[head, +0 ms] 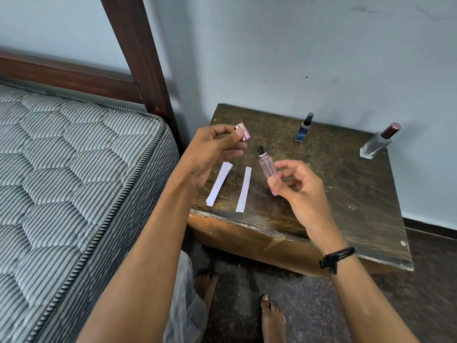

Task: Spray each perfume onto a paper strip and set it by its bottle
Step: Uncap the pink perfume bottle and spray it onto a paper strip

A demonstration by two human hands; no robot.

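Head camera: worn wooden table [346,194] beside a mattress [74,157].
Left hand [212,149]: pinching pink cap [243,131].
Right hand [296,186]: gripping uncapped pink perfume bottle [266,165], held above table.
Paper strips [244,189]: flat on table, near left.

Single wide-angle head view, facing forward and down, close above table [346,194]

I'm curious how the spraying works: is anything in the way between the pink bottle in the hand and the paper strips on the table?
Nothing visible. The pink bottle in the right hand has its nozzle bare; the left hand holds the pink cap off to the side. The single strip lies uncovered on the table.
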